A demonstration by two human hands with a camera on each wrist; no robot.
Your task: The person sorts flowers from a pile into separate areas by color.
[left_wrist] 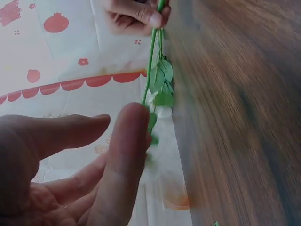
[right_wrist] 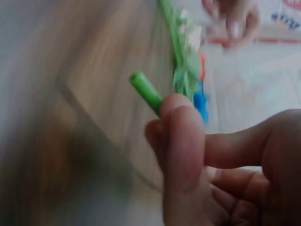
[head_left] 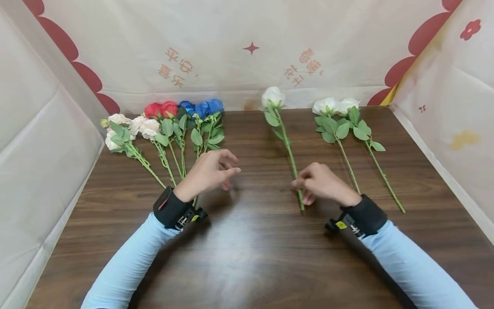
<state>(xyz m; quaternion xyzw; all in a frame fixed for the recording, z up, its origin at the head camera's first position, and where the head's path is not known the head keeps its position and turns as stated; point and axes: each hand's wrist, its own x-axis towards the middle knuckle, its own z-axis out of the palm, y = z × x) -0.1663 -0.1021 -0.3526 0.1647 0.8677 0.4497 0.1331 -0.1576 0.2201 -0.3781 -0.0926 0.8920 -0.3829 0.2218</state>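
- Right hand (head_left: pixel 320 184) pinches a white rose (head_left: pixel 287 141) low on its stem, thumb against bent fingers, the bare end poking out on the near side; left hand (head_left: pixel 208 171), fingers loosely bent and thumb apart, holds nothing.
- White rose slants from that near grip to its far bloom, between the two flower groups on the brown table (head_left: pixel 239 257); it looks light, its stem stiff but perhaps slippery; a mid-stem hold should steady the top-heavy head; petals seem soft, best left untouched.
- Farther right lie two more white roses (head_left: pixel 342 130); farther left, pale roses (head_left: pixel 149 128), red roses (head_left: pixel 161 110) and blue roses (head_left: pixel 208 108).
- Printed cloth (head_left: pixel 231 25) hangs farthest.
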